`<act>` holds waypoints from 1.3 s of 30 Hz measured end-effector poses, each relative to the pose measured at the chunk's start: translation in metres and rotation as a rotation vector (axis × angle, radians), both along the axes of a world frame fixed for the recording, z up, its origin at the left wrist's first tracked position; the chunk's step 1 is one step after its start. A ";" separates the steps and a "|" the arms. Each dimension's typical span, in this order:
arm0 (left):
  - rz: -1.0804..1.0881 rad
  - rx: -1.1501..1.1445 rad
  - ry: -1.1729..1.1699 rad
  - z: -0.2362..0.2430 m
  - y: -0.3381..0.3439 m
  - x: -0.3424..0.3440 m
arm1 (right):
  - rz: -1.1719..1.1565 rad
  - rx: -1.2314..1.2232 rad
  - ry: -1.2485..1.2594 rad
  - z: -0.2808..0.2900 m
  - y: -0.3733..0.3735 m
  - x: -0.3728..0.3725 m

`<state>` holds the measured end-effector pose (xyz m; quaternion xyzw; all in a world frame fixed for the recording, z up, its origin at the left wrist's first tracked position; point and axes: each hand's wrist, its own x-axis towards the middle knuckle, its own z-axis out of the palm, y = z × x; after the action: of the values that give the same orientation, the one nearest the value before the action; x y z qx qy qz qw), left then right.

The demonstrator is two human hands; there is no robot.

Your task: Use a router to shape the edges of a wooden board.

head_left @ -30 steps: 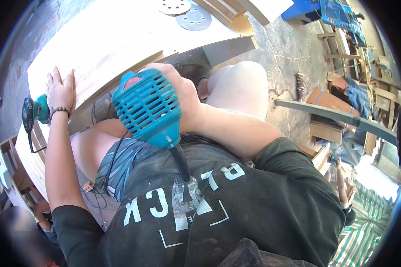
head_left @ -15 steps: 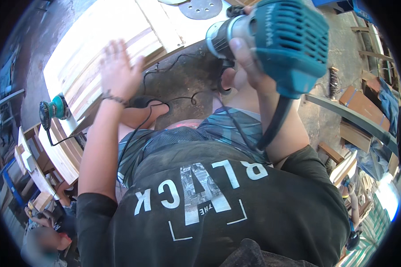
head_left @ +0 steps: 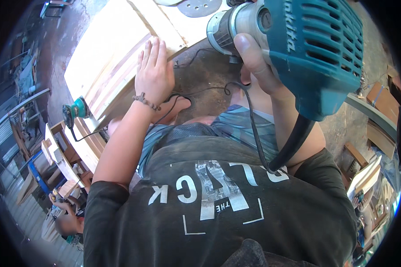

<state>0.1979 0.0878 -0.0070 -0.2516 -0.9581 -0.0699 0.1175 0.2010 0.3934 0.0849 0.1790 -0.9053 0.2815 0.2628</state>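
My right hand (head_left: 257,66) grips a teal router (head_left: 316,58) by its silver collar, thumb across the near side. The router is tipped on its side, its round base toward the left and its thick black cord hanging down past my forearm. My left hand (head_left: 156,78), with a beaded bracelet at the wrist, lies flat with fingers stretched along the edge of a pale wooden panel (head_left: 116,66). Nothing is in that hand. The router is held up apart from the wood, and the far fingers of my right hand are mostly hidden behind it.
A smaller teal power tool (head_left: 78,111) sits at the panel's left end. Grey sanding discs (head_left: 199,6) lie at the top. A black cord (head_left: 200,92) loops between my legs. Stacked boards (head_left: 58,155) and a person (head_left: 71,218) are at lower left; cardboard (head_left: 383,100) is at right.
My left hand has come down from above the panel onto its edge, shifting right. The router has moved right and appears larger. The whole view has shifted somewhat.
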 end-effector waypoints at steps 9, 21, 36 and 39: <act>-0.195 0.121 -0.027 0.012 -0.032 -0.027 | -0.119 0.162 -0.021 0.038 0.008 0.005; -0.179 0.118 -0.280 0.015 -0.053 -0.083 | 0.057 -0.138 -0.129 0.005 0.007 -0.008; 0.406 0.237 -0.326 0.008 -0.084 -0.224 | 0.145 -0.334 -0.397 0.010 -0.023 -0.052; 0.307 0.379 -0.218 0.005 -0.089 -0.215 | 0.145 -0.379 -0.422 0.007 -0.026 -0.055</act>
<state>-0.0172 -0.0009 -0.0021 -0.0680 -0.9619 -0.2559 0.0679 0.1460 0.3670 0.0919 0.1285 -0.8560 0.4949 0.0767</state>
